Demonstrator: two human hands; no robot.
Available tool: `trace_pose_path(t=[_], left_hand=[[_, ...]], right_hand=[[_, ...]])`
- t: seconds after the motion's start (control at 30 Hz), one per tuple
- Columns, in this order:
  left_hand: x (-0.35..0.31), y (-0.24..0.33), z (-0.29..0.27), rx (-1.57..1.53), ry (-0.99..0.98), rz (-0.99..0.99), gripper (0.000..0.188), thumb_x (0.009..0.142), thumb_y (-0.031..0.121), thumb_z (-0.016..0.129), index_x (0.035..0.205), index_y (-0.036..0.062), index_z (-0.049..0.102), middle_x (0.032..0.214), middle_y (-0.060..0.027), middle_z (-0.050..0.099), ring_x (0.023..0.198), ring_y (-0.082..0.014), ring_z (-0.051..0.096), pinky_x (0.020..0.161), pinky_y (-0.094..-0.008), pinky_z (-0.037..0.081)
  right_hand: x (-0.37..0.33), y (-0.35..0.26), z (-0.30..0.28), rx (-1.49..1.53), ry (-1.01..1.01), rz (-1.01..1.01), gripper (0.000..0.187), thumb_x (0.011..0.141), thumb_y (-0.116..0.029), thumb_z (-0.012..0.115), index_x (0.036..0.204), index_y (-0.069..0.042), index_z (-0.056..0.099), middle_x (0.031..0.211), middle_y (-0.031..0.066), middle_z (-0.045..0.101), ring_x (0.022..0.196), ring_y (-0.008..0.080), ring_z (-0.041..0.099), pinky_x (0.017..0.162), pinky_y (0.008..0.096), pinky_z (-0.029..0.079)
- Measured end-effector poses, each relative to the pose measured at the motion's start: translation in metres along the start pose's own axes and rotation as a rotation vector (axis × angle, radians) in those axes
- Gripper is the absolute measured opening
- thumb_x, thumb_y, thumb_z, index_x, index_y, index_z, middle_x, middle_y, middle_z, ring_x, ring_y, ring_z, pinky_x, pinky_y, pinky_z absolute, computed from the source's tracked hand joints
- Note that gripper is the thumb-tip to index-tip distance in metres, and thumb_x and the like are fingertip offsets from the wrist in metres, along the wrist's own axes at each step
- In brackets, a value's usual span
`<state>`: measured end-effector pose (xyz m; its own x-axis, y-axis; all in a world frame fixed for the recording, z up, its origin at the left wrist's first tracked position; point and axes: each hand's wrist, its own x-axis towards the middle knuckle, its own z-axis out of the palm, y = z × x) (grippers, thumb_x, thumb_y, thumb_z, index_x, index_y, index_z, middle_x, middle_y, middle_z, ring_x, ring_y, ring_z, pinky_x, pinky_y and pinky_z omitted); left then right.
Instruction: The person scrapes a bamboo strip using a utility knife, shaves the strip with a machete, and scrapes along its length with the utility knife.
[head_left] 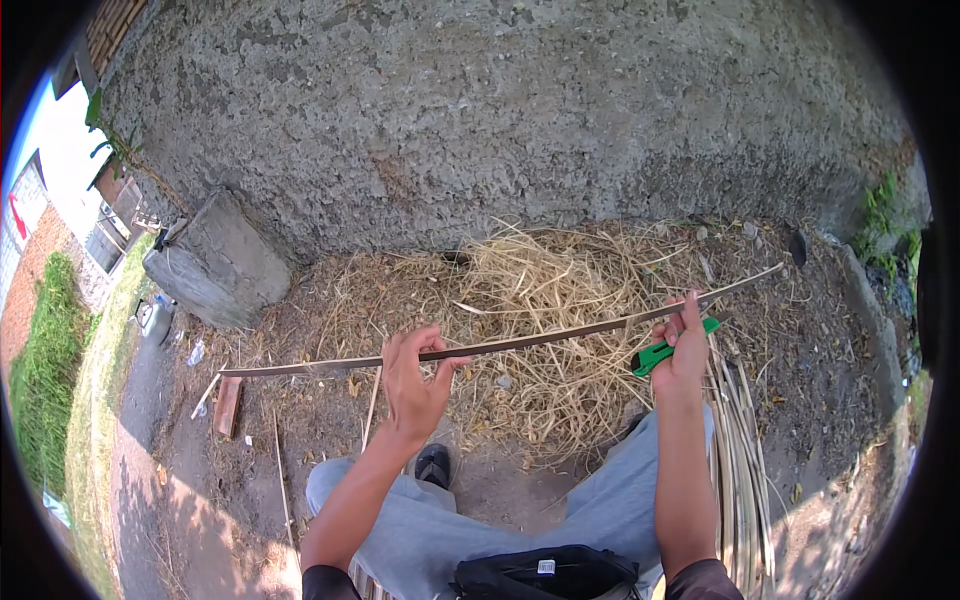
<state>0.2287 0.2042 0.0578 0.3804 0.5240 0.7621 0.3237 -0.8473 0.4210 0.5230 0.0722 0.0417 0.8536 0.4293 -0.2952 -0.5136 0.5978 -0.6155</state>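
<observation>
A long, thin bamboo strip [540, 339], dark on one face and pale along its edge, stretches across in front of me, its right end higher than its left. My left hand [410, 385] grips it left of its middle, between thumb and fingers. Toward the right end, my right hand [683, 352] has its fingertips on the strip. That same hand holds a green utility knife [654, 357] across the palm; whether its blade is out I cannot tell. Beneath the strip lies a heap of pale shavings [560, 300] on the ground.
A rough grey wall [500, 130] rises beyond the shavings. To the left stand a concrete block [225, 262] and a grey jug-like container [153, 322]; a reddish-brown brick-like piece [228, 407] lies nearer. A bundle of long strips [738, 470] lies by my right leg. A black pouch [545, 573] rests at my lap.
</observation>
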Motion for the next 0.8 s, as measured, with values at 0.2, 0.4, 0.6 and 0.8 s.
trace_pose_path(t=[0.2, 0.4, 0.6, 0.8], left_hand=[[0.0, 0.017, 0.016, 0.031, 0.032, 0.052, 0.044, 0.068, 0.006, 0.083, 0.103, 0.0014, 0.057, 0.084, -0.0092, 0.059, 0.076, -0.0237, 0.057, 0.069, -0.0351, 0.048], [-0.005, 0.033, 0.043, -0.041, 0.085, 0.024, 0.043, 0.066, 0.001, 0.082, 0.103, 0.0007, 0.059, 0.083, -0.0093, 0.064, 0.077, -0.0252, 0.059, 0.068, -0.0366, 0.048], [-0.013, 0.049, 0.056, 0.103, 0.057, 0.202, 0.04, 0.073, 0.003, 0.076, 0.108, 0.0005, 0.058, 0.092, -0.0093, 0.065, 0.085, -0.0267, 0.06, 0.079, -0.0385, 0.044], [0.004, 0.091, 0.003, 0.305, -0.268, 0.157, 0.051, 0.077, 0.019, 0.077, 0.119, 0.0024, 0.053, 0.113, -0.0169, 0.06, 0.106, -0.0359, 0.057, 0.094, -0.0423, 0.04]], right_hand=[[-0.06, 0.036, 0.011, -0.189, -0.089, 0.102, 0.034, 0.093, -0.028, 0.066, 0.11, 0.001, 0.059, 0.075, -0.0018, 0.049, 0.053, 0.0044, 0.036, 0.06, 0.0242, 0.043], [-0.093, 0.068, 0.015, -0.433, -0.388, 0.183, 0.035, 0.092, -0.026, 0.067, 0.111, 0.002, 0.058, 0.08, 0.0035, 0.062, 0.058, 0.005, 0.044, 0.059, 0.0245, 0.046], [-0.084, 0.078, 0.013, -0.529, -0.409, 0.044, 0.037, 0.091, -0.009, 0.065, 0.121, 0.006, 0.049, 0.094, 0.0132, 0.068, 0.077, 0.0133, 0.063, 0.063, 0.0269, 0.053], [-0.056, 0.049, 0.02, -0.34, -0.42, 0.01, 0.028, 0.093, -0.008, 0.061, 0.117, 0.005, 0.052, 0.086, 0.0092, 0.064, 0.077, 0.0139, 0.065, 0.065, 0.0279, 0.057]])
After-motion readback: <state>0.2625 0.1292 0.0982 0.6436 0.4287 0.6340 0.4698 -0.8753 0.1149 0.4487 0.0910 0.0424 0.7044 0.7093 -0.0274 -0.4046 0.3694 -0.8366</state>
